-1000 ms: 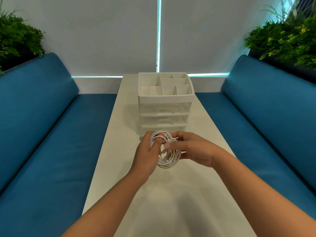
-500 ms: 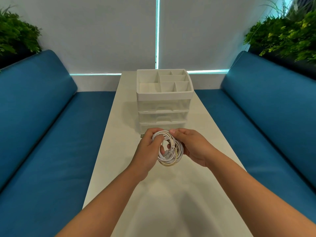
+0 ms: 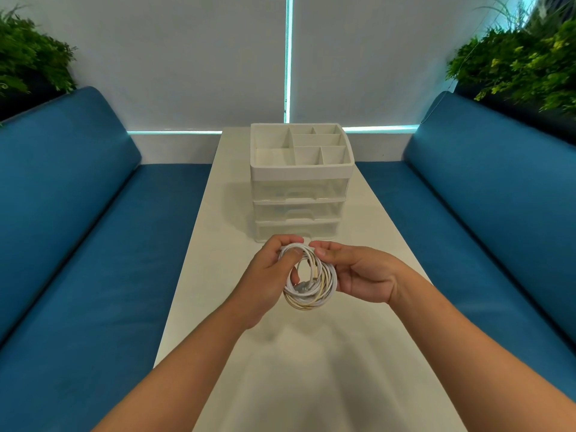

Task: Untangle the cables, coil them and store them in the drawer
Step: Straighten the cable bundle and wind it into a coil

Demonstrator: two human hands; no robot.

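Observation:
A round coil of white and pale gold cables (image 3: pixel 314 289) hangs between both hands, just above the white table (image 3: pixel 311 369). My left hand (image 3: pixel 268 275) pinches the coil's upper left side with thumb over the loops. My right hand (image 3: pixel 361 272) holds its right side, fingertips at the top. A connector end lies inside the ring. Right behind the hands stands a white plastic organizer (image 3: pixel 300 182) with three clear drawers, all shut, and an open divided tray on top.
Blue cushioned benches (image 3: pixel 78 244) run along both sides of the narrow table. Green plants (image 3: pixel 523 60) stand behind the backrests at left and right. White blinds close off the far end.
The coil has turned flatter toward me and looks rounder and tidier. My right hand slid from across the front to the coil's right side; the loose end is tucked in.

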